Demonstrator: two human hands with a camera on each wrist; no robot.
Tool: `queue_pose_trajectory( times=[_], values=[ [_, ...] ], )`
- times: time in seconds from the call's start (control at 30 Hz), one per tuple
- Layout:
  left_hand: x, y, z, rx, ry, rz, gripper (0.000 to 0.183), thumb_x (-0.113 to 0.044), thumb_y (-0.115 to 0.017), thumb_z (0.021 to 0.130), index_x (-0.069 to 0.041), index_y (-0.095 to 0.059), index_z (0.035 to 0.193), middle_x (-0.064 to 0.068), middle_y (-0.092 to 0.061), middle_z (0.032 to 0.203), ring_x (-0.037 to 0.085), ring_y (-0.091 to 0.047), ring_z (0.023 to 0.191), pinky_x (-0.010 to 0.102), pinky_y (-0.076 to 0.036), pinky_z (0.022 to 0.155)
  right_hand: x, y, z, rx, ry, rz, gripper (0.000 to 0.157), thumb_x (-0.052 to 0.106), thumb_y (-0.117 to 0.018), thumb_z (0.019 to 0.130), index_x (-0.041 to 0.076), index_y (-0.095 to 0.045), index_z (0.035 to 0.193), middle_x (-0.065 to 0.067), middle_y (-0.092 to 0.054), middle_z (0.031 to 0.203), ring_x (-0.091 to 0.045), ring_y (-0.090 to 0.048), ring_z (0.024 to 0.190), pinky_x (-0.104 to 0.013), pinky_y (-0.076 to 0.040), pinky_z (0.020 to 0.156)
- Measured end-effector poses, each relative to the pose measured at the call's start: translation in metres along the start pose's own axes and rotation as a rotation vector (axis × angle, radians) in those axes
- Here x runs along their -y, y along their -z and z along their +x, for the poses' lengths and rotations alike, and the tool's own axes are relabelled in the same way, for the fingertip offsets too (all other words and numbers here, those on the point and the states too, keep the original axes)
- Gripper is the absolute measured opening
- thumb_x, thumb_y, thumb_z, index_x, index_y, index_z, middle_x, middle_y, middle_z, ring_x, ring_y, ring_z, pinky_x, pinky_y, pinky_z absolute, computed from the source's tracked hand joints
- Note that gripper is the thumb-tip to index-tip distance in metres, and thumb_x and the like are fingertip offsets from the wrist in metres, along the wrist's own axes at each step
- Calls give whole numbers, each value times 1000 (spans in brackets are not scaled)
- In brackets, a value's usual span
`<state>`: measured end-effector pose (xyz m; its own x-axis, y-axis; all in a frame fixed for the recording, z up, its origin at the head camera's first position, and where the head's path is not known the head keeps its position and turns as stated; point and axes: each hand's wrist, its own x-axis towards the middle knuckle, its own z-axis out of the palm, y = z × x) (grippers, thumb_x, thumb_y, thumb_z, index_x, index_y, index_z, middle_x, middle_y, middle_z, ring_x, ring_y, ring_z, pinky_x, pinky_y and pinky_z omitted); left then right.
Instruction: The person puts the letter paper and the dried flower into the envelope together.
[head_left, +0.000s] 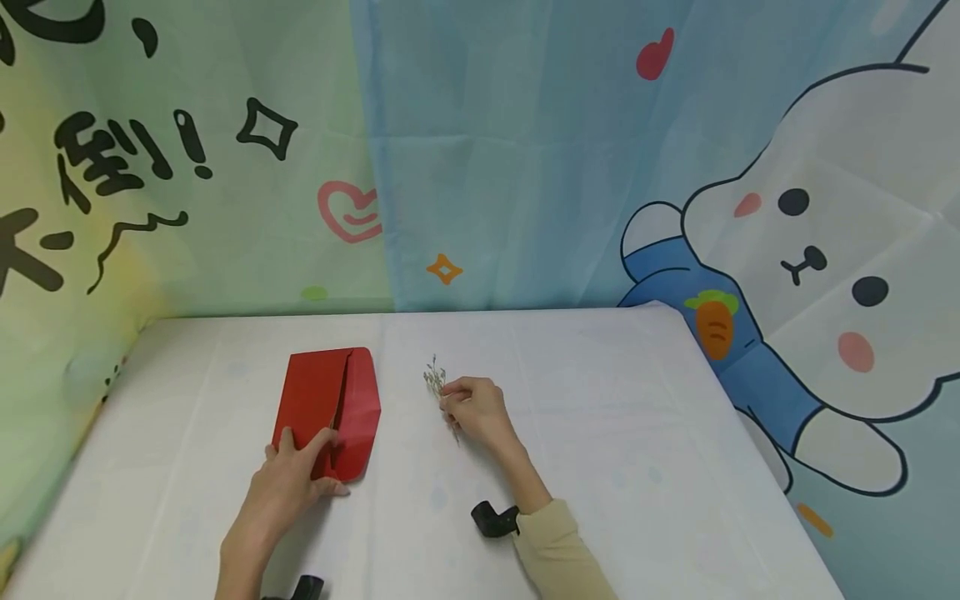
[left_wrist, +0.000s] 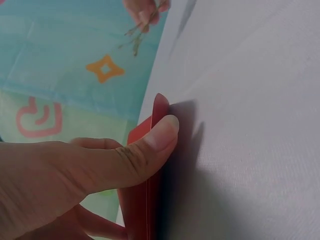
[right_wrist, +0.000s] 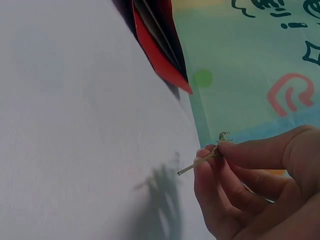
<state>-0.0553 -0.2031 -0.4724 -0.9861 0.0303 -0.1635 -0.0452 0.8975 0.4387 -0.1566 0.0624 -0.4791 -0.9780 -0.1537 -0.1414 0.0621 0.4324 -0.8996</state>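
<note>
A red paper envelope [head_left: 311, 387] lies on the white-covered table, its flap [head_left: 362, 417] folded out to the right. My left hand [head_left: 281, 487] grips the near edge of it, with the thumb [left_wrist: 157, 137] against the flap side and the other fingers over the body. In the right wrist view the mouth of the envelope [right_wrist: 159, 62] gapes a little. To the right, my right hand [head_left: 482, 414] pinches a small sprig of dried flowers [head_left: 434, 377] between thumb and fingertips, above the table. Its thin cut stem [right_wrist: 186, 170] sticks out past the fingers.
A white cloth [head_left: 637, 467] covers the table. Printed curtains [head_left: 510, 167] hang along the back and left side, with a cartoon bear [head_left: 795, 275] on the right. Black wrist mounts [head_left: 495, 520] sit at both wrists.
</note>
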Motion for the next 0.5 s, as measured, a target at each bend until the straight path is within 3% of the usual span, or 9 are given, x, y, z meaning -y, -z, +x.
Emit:
queue_pose_trajectory(
  times=[0.5],
  values=[
    [4, -3, -1, -31, -24, -10, 63, -28, -92, 75, -18, -60, 129, 45, -44, 133, 77, -44, 115, 68, -55, 75, 16, -44, 7, 104, -34, 138, 10, 0, -72, 90, -4, -74, 100, -14, -73, 76, -12, -65, 55, -32, -61, 57]
  ],
)
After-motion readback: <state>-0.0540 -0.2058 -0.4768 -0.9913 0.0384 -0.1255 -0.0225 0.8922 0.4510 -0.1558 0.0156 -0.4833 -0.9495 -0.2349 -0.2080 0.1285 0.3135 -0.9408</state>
